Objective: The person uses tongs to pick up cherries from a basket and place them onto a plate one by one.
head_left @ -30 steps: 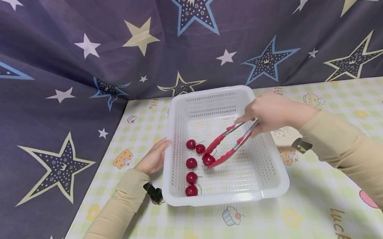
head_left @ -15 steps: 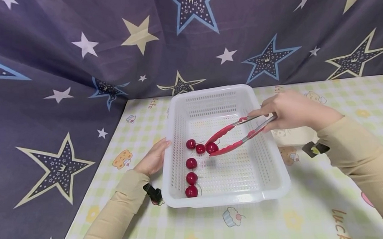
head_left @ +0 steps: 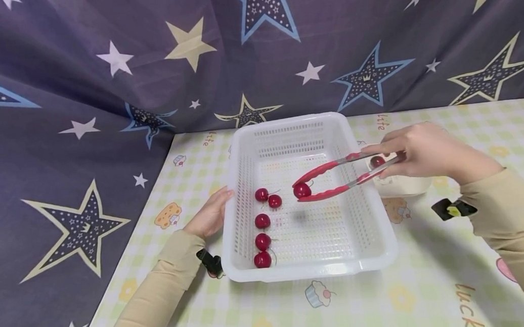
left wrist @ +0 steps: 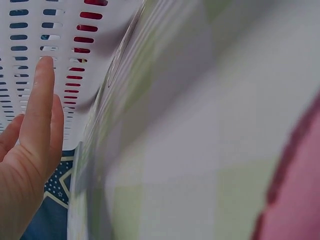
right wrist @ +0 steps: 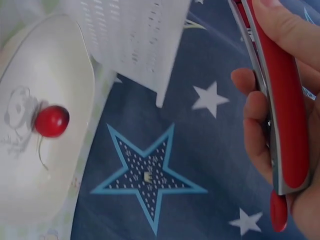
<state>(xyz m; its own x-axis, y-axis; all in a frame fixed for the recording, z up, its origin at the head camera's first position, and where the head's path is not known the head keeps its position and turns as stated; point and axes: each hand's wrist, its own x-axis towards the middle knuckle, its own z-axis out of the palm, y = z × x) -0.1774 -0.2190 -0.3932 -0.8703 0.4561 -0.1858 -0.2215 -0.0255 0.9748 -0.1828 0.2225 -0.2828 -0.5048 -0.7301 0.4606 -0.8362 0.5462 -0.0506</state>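
Observation:
My right hand (head_left: 430,150) grips a pair of red-and-silver tongs (head_left: 325,195), whose tips pinch a red cherry (head_left: 301,190) over the floor of a white perforated basket (head_left: 310,270). My left hand (head_left: 210,215) rests against the basket's left wall; in the left wrist view its index finger (left wrist: 40,105) lies straight along the slots. Several more cherries (head_left: 262,220) sit in a loose column along the left side of the basket. To the right of the basket, partly under my right hand, a white dish (right wrist: 55,185) holds a single stemmed cherry (right wrist: 52,121).
A green-and-white checked cloth (head_left: 359,308) with printed cartoons covers the table. A dark blue curtain (head_left: 307,28) with stars hangs behind it and along the left side. Both wrists carry small black cameras (head_left: 453,209).
The tongs, with the cherry between their tips, have moved right and farther back, away from the other cherries. My right hand has shifted right over the dish. My left hand stays at the basket.

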